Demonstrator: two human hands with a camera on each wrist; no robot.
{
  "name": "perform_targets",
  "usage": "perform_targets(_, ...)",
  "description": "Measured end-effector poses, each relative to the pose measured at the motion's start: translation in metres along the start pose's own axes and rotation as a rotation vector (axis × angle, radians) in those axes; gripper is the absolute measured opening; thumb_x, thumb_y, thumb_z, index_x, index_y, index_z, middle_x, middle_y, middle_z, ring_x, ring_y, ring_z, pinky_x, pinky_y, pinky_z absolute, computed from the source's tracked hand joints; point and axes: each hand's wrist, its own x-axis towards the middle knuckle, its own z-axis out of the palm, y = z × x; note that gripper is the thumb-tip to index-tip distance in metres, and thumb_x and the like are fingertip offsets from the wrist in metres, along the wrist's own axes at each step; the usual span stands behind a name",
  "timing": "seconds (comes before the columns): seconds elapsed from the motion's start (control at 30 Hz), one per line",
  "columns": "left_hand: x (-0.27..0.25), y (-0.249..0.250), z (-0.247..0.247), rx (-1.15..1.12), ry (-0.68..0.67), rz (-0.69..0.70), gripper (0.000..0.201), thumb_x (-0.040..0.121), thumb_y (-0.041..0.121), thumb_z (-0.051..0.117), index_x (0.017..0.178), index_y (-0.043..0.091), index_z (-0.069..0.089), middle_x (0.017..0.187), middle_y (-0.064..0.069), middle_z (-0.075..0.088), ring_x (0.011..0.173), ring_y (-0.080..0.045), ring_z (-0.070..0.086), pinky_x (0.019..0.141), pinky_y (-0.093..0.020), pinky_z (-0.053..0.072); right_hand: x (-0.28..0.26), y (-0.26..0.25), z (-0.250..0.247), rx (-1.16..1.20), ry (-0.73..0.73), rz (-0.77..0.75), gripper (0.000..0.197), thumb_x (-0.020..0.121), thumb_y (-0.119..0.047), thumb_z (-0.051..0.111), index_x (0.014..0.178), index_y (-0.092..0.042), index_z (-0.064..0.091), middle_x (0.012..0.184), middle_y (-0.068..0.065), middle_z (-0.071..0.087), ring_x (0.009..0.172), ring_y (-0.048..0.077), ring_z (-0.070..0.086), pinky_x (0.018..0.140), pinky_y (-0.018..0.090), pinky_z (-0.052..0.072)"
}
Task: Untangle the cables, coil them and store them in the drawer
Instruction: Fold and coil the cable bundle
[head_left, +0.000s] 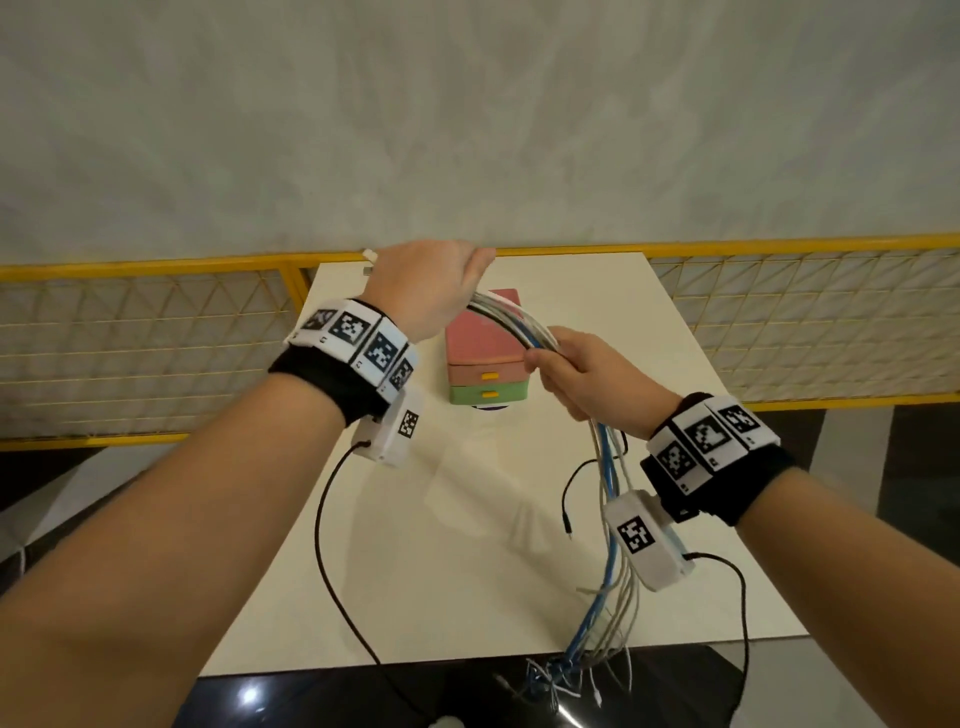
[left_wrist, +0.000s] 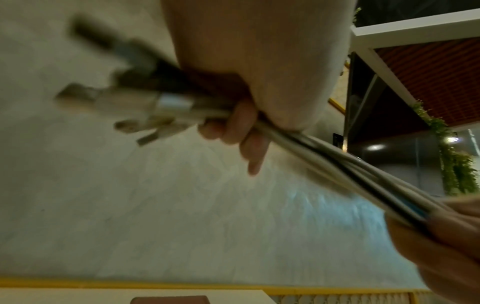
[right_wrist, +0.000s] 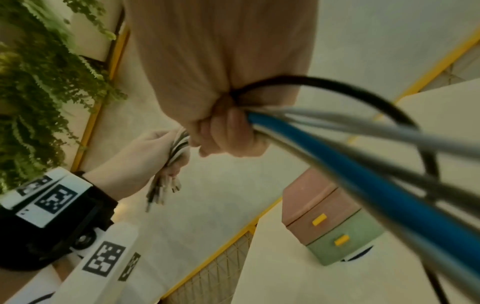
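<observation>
While both hands grip the cables, only wrist views show their plugs.

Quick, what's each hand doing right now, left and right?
Left hand: grips the cable bundle near its plug ends.
Right hand: grips the same bundle further along.

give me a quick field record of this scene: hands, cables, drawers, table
left hand: grips the cable bundle near its plug ends
right hand: grips the same bundle further along
cable bundle: white, grey, blue and black; arches between both hands, loose ends hang past the table edge
drawer unit: pink and green, both drawers closed
table: white
</observation>
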Motion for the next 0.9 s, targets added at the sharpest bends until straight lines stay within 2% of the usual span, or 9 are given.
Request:
perform_targets(0.13,-0.018,0.034,0.011,-0.125,0.041,0.196,0.052,0.101,0.052,0.025,0.123,0.024,0.062,0.11,0.0,0.072,0.104,-0.023,0.063,0.091,-0.037,0.041,0.009,-0.008,0.005,-0.19,0.04,-0.082,0.022,0.097,-0.011,0.043,0.079,-0.019,0.051,0.061,-0.007,0.044,0.04,0.0,0.044,0.04,0.011,0.032)
perform_targets(0.2,-0.024,0.047,0.022,-0.195,-0.078,0.148,0.055,0.1,0.059,0.019,0.124,0.03,0.059,0.105,-0.001,0.073,0.1,-0.021,0.065,0.084,-0.036,0.047,0.012,-0.016,0.007,-0.264,0.048,-0.097,0.032,0.094,-0.004,0.042,0.072,-0.027,0.044,0.061,-0.012,0.043,0.044,-0.001,0.047,0.042,0.009,0.035)
perform_targets(0.33,-0.024,0.041,0.035,-0.431,-0.223,0.03,0.055,0.099,0.06,0.019,0.101,0.026,0.063,0.096,-0.002,0.072,0.094,-0.023,0.065,0.078,-0.034,0.048,0.012,-0.025,0.002,-0.3,-0.005,-0.086,0.033,0.096,-0.009,0.042,0.067,-0.027,0.043,0.061,-0.008,0.046,0.044,0.002,0.047,0.042,0.01,0.035)
perform_targets(0.47,-0.013,0.031,0.023,-0.414,-0.008,-0.064,0.041,0.103,0.045,0.031,0.135,0.028,0.05,0.078,-0.001,0.068,0.079,-0.024,0.065,0.07,-0.035,0.047,0.011,-0.017,-0.002,-0.118,-0.083,-0.055,0.03,0.099,-0.027,0.044,0.075,-0.009,0.05,0.058,0.0,0.046,0.047,0.018,0.049,0.052,0.031,0.044)
perform_targets(0.6,-0.004,0.014,0.011,-0.538,0.146,-0.155,0.042,0.103,0.031,0.038,0.144,0.024,0.043,0.055,0.007,0.049,0.043,-0.007,0.043,0.051,-0.03,0.037,0.003,-0.007,-0.001,0.057,-0.156,-0.049,0.037,0.101,-0.035,0.035,0.075,-0.009,0.044,0.059,-0.003,0.038,0.047,0.019,0.051,0.057,0.038,0.05)
perform_targets(0.67,-0.001,0.005,0.007,-0.644,0.231,-0.211,0.042,0.102,0.025,0.04,0.144,0.021,0.044,0.068,0.005,0.059,0.046,-0.005,0.049,0.057,-0.029,0.045,-0.001,-0.002,0.002,0.069,-0.219,-0.037,0.038,0.101,-0.037,0.032,0.08,-0.007,0.044,0.061,0.002,0.038,0.05,0.021,0.053,0.062,0.042,0.052)
perform_targets(0.73,0.001,-0.003,0.005,-0.735,0.285,-0.28,0.04,0.101,0.021,0.042,0.141,0.018,0.048,0.104,-0.008,0.069,0.085,-0.019,0.068,0.08,-0.034,0.052,-0.004,0.007,0.004,0.089,-0.258,0.018,0.034,0.102,-0.034,0.031,0.087,-0.005,0.043,0.063,0.007,0.037,0.049,0.021,0.049,0.06,0.041,0.055)
perform_targets(0.8,-0.001,-0.013,0.009,-0.73,0.225,-0.339,0.035,0.101,0.021,0.041,0.133,0.018,0.054,0.119,-0.011,0.065,0.106,-0.037,0.062,0.091,-0.041,0.051,-0.006,0.015,0.005,0.094,-0.216,0.076,0.029,0.102,-0.031,0.033,0.088,-0.008,0.041,0.062,0.005,0.036,0.045,0.017,0.038,0.047,0.033,0.049)
perform_targets(0.9,-0.01,-0.02,0.012,-0.452,-0.082,-0.325,0.034,0.103,0.026,0.035,0.117,0.014,0.063,0.093,-0.008,0.067,0.086,-0.029,0.067,0.081,-0.04,0.055,-0.004,0.019,0.004,-0.026,-0.076,0.077,0.024,0.102,-0.025,0.035,0.08,-0.018,0.042,0.058,-0.001,0.036,0.043,0.013,0.029,0.038,0.022,0.029)
